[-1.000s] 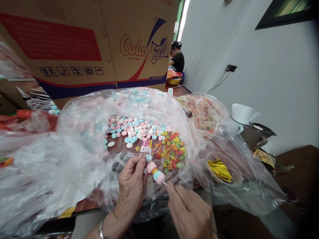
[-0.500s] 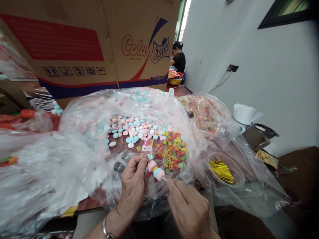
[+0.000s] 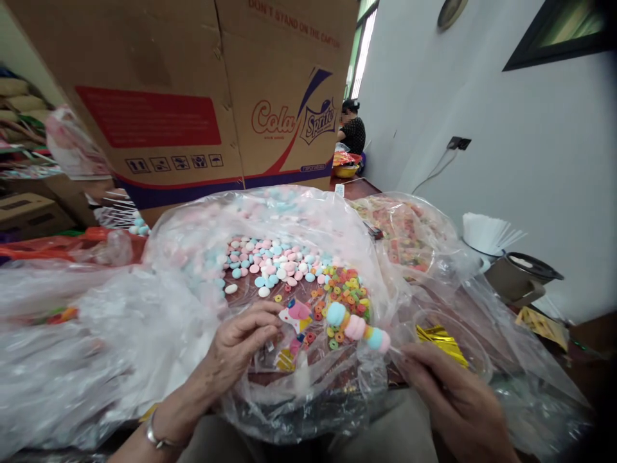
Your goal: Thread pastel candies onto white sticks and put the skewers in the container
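My right hand (image 3: 450, 386) pinches the white stick of a candy skewer (image 3: 357, 326). Blue and pink marshmallow-like candies alternate on it with orange rings. The skewer tilts up to the left, its tip over a pile of colourful candy rings (image 3: 348, 286). My left hand (image 3: 243, 337), with a bracelet at its wrist, has its thumb and fingertips at the left edge of a small printed plastic bag (image 3: 296, 315), seemingly gripping it. Behind both hands, pink, blue and white round candies (image 3: 279, 260) spill from a large clear bag (image 3: 187, 225).
A big cardboard carton (image 3: 178, 71) stands behind the candies. To the right are gold twist ties (image 3: 441, 341) in a clear round tub, a grey mug (image 3: 515, 280) and white paper strips (image 3: 491, 233). Crumpled plastic (image 3: 120, 347) covers the left side. A person (image 3: 354, 132) sits farther back.
My right hand has carried the skewer to the right, away from my left hand. My left hand has let go of the skewer's upper end and moved to the printed bag. The view has shifted slightly.
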Demonstrator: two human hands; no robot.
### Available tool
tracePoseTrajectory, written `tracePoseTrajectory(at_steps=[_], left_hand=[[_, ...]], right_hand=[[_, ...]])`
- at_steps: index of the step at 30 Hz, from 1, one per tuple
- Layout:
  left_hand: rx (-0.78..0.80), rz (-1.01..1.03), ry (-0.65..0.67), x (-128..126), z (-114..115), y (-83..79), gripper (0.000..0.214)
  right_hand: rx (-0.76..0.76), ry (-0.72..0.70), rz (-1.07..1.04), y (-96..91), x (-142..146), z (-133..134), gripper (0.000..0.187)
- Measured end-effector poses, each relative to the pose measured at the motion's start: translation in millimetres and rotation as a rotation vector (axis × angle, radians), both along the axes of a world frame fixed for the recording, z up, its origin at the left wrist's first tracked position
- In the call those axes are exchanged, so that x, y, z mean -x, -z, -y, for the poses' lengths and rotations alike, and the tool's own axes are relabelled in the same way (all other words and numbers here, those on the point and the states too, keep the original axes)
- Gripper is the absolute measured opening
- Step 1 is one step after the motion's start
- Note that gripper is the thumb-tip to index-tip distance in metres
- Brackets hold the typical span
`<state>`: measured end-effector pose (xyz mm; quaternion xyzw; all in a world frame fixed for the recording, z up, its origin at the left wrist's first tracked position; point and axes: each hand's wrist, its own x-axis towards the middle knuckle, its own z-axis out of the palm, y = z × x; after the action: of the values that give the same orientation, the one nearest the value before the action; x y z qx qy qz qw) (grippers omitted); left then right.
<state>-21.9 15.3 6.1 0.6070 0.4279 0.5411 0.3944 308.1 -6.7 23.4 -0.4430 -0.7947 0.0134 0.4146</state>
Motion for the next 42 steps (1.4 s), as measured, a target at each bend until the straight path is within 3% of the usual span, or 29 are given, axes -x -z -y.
tracePoseTrajectory(at_steps=[3, 7, 14, 19, 23, 32, 36, 42], left_hand=[[0.016, -0.098, 0.149, 10.0, 2.2, -8.8, 0.015], [0.157, -0.131, 0.241, 9.7, 5.6, -11.9, 0.016], [0.292, -0.130, 0.382, 6.4, 4.5, -15.7, 0.027], [0.350, -0.164, 0.489, 5.3, 1.9, -20.3, 0.030], [0.374, -0.159, 0.512, 3.9, 2.1, -21.0, 0.030], [0.518, 0.032, 0.485, 6.5, 0.7, -2.1, 0.028], [0.552, -0.016, 0.466, 7.6, 0.2, -3.7, 0.028], [0.458, -0.211, 0.511, 4.3, -2.3, -16.5, 0.031]], right_hand=[[0.018, 0.002, -0.021, -14.1, -11.6, -0.4, 0.013], [0.008, -0.094, -0.005, -25.3, -10.1, -3.6, 0.015], [0.042, -0.241, 0.075, -30.0, -2.1, -11.1, 0.019], [0.072, -0.255, 0.110, -31.1, -6.3, -14.4, 0.017], [0.070, -0.259, 0.117, -28.9, -7.6, -15.3, 0.017], [-0.135, -0.273, 0.187, -24.7, -7.0, -15.1, 0.017], [-0.208, -0.313, 0.270, -26.3, -11.4, -15.1, 0.020], [-0.204, -0.377, 0.369, -27.6, -7.6, -15.3, 0.023]])
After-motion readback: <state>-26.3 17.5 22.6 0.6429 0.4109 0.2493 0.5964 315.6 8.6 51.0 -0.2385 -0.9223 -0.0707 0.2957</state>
